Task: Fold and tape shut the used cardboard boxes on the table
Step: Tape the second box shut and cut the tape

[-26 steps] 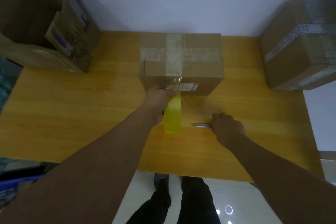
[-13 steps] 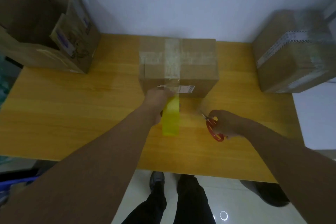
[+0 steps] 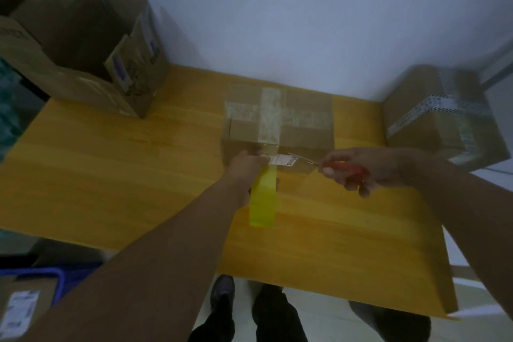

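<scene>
From the head camera: the middle box (image 3: pixel 305 133) sits at the back of the worktop (image 3: pixel 138 175), flaps down, with clear tape crossed over its top. The left hand (image 3: pixel 248 168) has its fingers wrapped round the yellow tape roll (image 3: pixel 263 203), holding it against the box's front face, where it has stayed. The right hand (image 3: pixel 369 166) is what moved: a second ago it was down on the worktop, and now its fingers grip the red-handled scissors (image 3: pixel 347 168), with the blades aimed at the stretched tape by the label. The blur hides how far the blades are parted. I'd say the cut comes next, finishing this strip.
</scene>
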